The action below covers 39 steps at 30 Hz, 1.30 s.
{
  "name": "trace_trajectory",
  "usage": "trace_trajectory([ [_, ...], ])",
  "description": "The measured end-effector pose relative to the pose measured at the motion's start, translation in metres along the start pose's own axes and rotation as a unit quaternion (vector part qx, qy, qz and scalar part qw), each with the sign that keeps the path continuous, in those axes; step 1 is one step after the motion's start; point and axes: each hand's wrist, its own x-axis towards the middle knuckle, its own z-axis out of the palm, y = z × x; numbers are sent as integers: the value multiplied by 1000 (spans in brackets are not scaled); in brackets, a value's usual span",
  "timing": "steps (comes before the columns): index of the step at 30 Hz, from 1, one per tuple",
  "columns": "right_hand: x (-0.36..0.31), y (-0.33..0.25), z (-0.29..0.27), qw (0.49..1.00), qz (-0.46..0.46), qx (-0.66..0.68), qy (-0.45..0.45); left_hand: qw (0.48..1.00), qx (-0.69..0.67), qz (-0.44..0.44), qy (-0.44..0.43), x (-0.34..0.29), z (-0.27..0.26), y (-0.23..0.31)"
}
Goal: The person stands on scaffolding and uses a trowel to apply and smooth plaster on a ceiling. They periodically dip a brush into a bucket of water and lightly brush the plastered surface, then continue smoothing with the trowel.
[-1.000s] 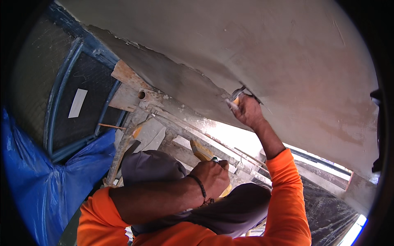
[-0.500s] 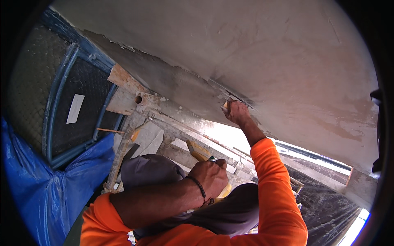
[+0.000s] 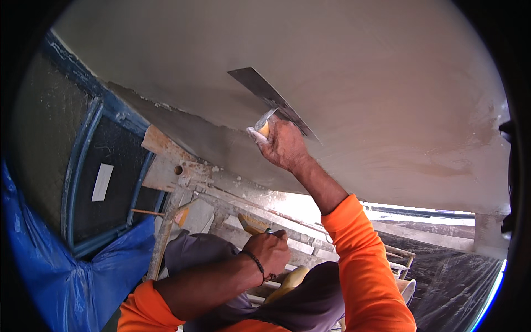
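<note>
My right hand (image 3: 285, 145) is closed round the yellow handle of a plastering trowel (image 3: 253, 84). Its long, thin metal blade lies slantwise at the grey plastered wall (image 3: 387, 72); whether the whole blade touches cannot be told. Pale smears of plaster mark the thumb and the handle end. Lower down, my left hand (image 3: 266, 255) is curled closed above my thighs, a dark beaded bracelet on its wrist. A small greenish thing shows at its fingers, but what it holds, if anything, is hidden. Yellow pieces (image 3: 287, 283) show beneath this hand.
Metal scaffold tubes and planks (image 3: 221, 207) lie below the wall. On the left are a blue frame (image 3: 74, 166) with dark mesh and a blue tarp (image 3: 66, 276). Dark plastic sheeting (image 3: 442, 276) hangs at the lower right. A rough-edged ledge of plaster (image 3: 182, 119) crosses the wall's left part.
My right hand has moved up and to the left along the wall with the trowel, whose blade now shows more of its face. My left hand stays closed, slightly lower in view.
</note>
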Motion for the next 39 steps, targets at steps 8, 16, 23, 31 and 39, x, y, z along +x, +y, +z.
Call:
trace_trajectory([
  [8, -14, -37, -108, 971, -84, 152, 165, 997, 33, -24, -60, 10, 9, -1],
  [16, -84, -7, -192, 858, -55, 444, 251, 998, 31, -13, -62, 7, 3, 6],
  [23, -151, 14, -182, 920, -87, 308, 227, 998, 40, 2, -49, 2, 3, 16],
  [31, -63, 8, -7, 995, -9, 49, -89, 997, 66, -18, -45, 7, 19, 14],
  [39, -20, 32, 3, 999, -8, 19, -24, 998, 22, -35, -40, -1, 6, 2],
])
